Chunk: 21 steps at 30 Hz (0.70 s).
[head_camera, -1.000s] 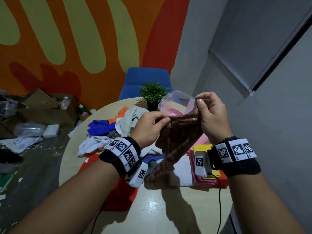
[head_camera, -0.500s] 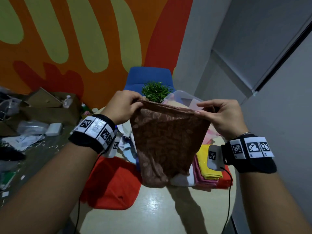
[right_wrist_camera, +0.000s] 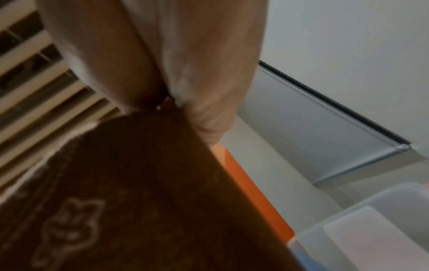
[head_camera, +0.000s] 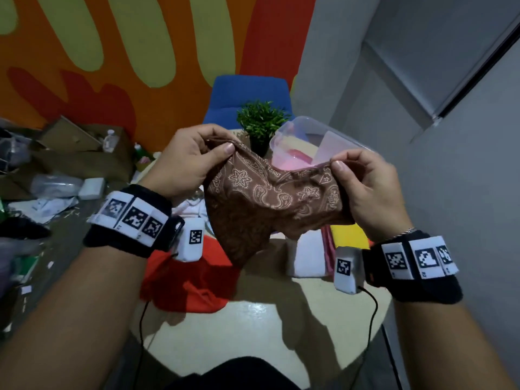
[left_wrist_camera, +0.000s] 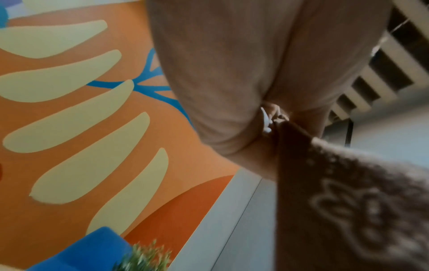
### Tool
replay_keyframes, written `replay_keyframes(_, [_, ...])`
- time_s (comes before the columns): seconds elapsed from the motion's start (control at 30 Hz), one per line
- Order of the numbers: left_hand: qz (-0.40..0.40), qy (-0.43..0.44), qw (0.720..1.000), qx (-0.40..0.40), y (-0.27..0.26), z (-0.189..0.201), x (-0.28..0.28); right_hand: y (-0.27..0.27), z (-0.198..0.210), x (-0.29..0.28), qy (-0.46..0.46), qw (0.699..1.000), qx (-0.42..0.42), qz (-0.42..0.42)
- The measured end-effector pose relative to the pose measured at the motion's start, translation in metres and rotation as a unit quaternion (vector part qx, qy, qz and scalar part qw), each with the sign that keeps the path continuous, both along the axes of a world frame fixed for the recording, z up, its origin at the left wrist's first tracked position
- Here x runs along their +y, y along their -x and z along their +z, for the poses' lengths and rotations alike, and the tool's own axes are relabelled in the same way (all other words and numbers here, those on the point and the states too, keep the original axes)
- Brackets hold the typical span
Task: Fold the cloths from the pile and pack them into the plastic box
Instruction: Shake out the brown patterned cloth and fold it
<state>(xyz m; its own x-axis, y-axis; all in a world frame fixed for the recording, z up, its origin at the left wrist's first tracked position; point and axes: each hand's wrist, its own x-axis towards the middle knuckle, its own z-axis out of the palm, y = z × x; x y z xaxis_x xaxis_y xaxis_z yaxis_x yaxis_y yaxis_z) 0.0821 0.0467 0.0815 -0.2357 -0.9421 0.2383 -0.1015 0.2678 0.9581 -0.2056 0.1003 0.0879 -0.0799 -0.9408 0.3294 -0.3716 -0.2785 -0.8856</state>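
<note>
Left hand (head_camera: 185, 161) and right hand (head_camera: 365, 190) each pinch a top corner of the brown paisley cloth (head_camera: 270, 204), now sagging between them (taut a moment ago), near the plastic box (head_camera: 284, 133); folding starts.

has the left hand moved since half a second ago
Yes. The left hand, pinching the brown cloth, has come closer to the potted plant and nearer the right hand.
</note>
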Motion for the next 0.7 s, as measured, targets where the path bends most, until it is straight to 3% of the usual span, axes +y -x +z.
replay_keyframes(0.17, [0.008, 0.047, 0.997, 0.058, -0.007, 0.03, 0.008, 0.007, 0.035, 0.011, 0.041, 0.994, -0.095, 0.015])
replay_keyframes(0.27, [0.056, 0.032, 0.997, 0.029, -0.006, 0.019, -0.007, 0.011, 0.033, -0.006, 0.025, 0.998, -0.065, 0.006])
replay_keyframes(0.4, [0.136, 0.003, 0.986, -0.099, 0.003, -0.029, -0.04, 0.011, -0.017, -0.054, -0.021, 0.998, 0.039, -0.055])
replay_keyframes(0.57, [0.198, -0.027, 0.965, -0.167, 0.004, -0.09, -0.05, 0.008, -0.068, -0.069, -0.054, 0.991, 0.104, -0.069])
replay_keyframes(0.63, [0.165, -0.047, 0.972, -0.162, -0.005, -0.109, -0.041, 0.015, -0.088, -0.057, -0.09, 0.986, 0.138, -0.026])
replay_keyframes(0.7, [0.063, -0.083, 0.974, -0.201, -0.02, -0.128, -0.027, 0.02, -0.115, -0.04, -0.163, 0.966, 0.191, 0.057])
